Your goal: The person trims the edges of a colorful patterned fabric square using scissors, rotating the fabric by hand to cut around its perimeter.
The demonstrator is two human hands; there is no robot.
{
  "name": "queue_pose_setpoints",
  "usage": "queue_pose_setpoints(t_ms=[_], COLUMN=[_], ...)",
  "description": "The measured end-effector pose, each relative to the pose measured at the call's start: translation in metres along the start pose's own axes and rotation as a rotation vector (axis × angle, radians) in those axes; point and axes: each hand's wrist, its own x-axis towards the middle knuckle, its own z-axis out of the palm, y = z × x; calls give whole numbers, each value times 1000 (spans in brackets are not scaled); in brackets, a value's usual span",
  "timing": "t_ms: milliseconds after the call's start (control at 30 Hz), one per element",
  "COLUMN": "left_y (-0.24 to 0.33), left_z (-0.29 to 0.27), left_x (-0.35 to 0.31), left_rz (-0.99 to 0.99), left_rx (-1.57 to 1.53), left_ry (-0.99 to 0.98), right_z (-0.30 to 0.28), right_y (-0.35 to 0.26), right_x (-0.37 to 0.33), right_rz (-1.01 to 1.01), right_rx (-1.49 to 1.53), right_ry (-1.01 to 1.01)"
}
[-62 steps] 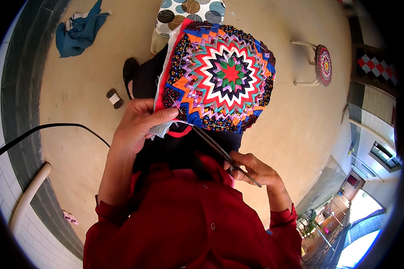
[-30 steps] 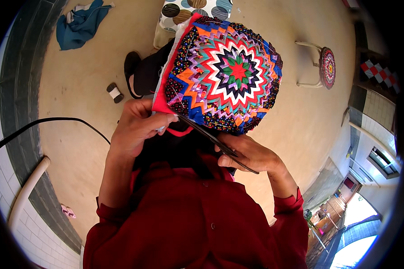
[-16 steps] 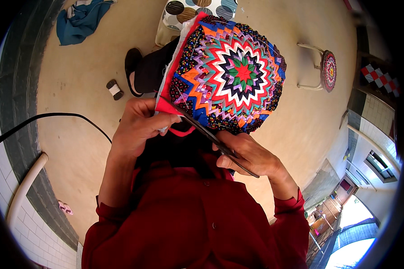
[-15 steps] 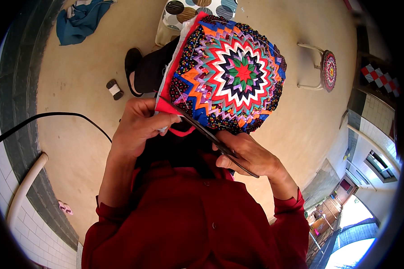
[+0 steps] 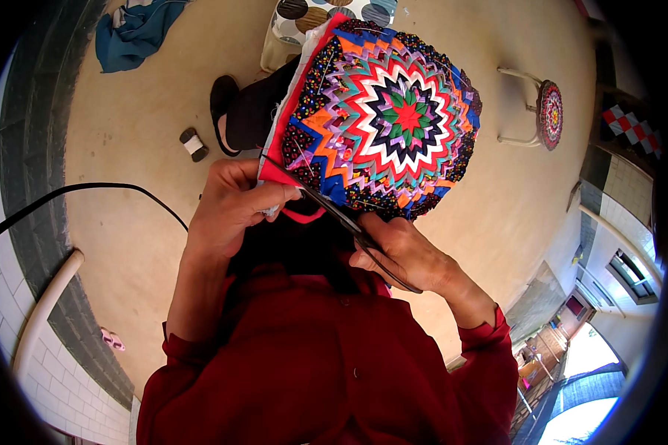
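Note:
A round patchwork piece (image 5: 408, 115) of folded, pointed cloth scraps, ringed in red, white, navy, orange and purple, lies over my lap and leg. Along its left side runs a red and white fabric edge (image 5: 283, 119). My left hand (image 5: 234, 200) pinches the near-left corner of that edge between thumb and fingers. In my right hand (image 5: 408, 254) is a pair of dark scissors (image 5: 340, 215), its blades reaching left to the cloth at this corner. The cloth and my left fingers partly hide the blade tips. Straight pins are stuck in the dark printed border.
A stool with a dotted cover (image 5: 326, 15) stands beyond the patchwork. To the right is a chair or stool with a round colourful seat (image 5: 550, 115). On the floor at left lie a dark and white bundle (image 5: 194, 144), a blue cloth (image 5: 133, 37) and a black cable (image 5: 89, 185).
My right thumb has moved slightly, and the scissors have shifted a little with that hand. My left hand still pinches the same corner. The whole view has shifted slightly.

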Motion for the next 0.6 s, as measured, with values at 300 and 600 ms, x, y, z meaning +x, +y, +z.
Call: queue_pose_setpoints(t_ms=[300,600], left_y=[-3,-6], left_z=[-3,-4], left_x=[0,1], left_rz=[23,34], left_rx=[63,45], left_ry=[-24,30], right_z=[12,9], right_y=[8,3], right_x=[1,2], right_rz=[-62,-97], right_rx=[-68,-63], right_ry=[53,58])
